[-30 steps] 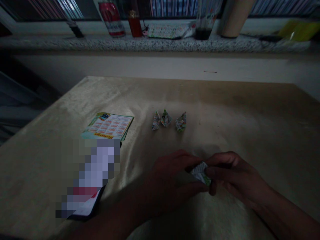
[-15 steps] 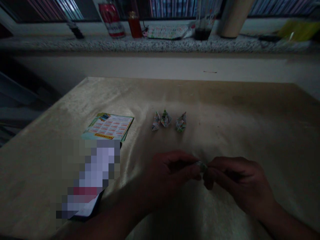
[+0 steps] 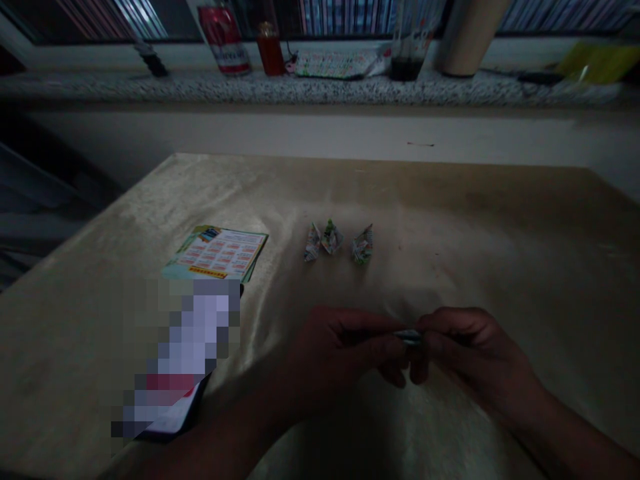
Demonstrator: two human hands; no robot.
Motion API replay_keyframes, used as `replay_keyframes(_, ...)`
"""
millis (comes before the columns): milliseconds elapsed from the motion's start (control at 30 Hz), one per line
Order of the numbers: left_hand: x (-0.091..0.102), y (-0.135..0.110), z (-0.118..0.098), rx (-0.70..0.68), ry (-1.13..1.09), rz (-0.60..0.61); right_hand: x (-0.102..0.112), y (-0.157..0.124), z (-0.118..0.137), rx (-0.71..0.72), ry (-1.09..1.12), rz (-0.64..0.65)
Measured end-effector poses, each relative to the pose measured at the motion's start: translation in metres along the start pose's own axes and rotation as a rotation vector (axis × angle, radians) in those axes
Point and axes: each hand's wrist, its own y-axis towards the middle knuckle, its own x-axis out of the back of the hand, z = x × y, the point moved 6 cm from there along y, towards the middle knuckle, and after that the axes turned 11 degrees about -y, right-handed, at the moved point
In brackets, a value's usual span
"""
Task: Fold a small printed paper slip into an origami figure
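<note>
1. Down at the near end of the table [image 3: 450, 213], the left hand [image 3: 345, 353] and right hand [image 3: 470, 353] meet over a small folded paper [image 3: 407, 335], held just above the tabletop.
2. Both hands have thumb and fingertips pinched shut on it, one from each side. Only a thin edge of the paper shows between them.
3. Further back, three little folded shapes [image 3: 331, 238] sit in a row, printed paper too. The left two are close together, the third just beside them.
4. Left of those lies a leaflet [image 3: 216, 253] with a grid of orange boxes, print way too small to read.
5. A phone [image 3: 175, 373] lies right next to the leaflet, screen blurred out.
6. Up on the sill [image 3: 150, 87]: a red can [image 3: 223, 37] with white lettering I can't make out, a small red bottle [image 3: 270, 48], a printed packet [image 3: 340, 61] and a glass [image 3: 407, 53] with dark liquid.
</note>
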Motion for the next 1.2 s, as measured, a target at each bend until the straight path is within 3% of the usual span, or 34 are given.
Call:
replay_keyframes(167,-0.004,0.003,0.003,0.051,-0.087,0.037,0.001,0.0,-0.004,-0.009,0.074,-0.007)
replay_keyframes(567,-0.011,-0.002,-0.012,-0.103,0.07,0.028,0.0,-0.004,0.001,0.031,0.01,-0.006)
replay_keyframes(700,-0.008,-0.002,-0.012,-0.062,0.11,0.01,0.0,-0.005,0.012,0.131,-0.197,-0.069)
replay_keyframes(900,-0.002,-0.002,-0.003,0.051,0.138,-0.001,-0.009,-0.007,0.039,0.421,-0.656,-0.092)
replay_keyframes(1067,0.0,-0.001,-0.002,0.04,0.14,-0.074,-0.006,-0.008,0.044,0.43,-0.677,-0.187)
replay_keyframes(1200,0.002,-0.001,-0.005,0.002,0.318,-0.169,0.0,-0.013,0.047,0.44,-0.71,-0.306)
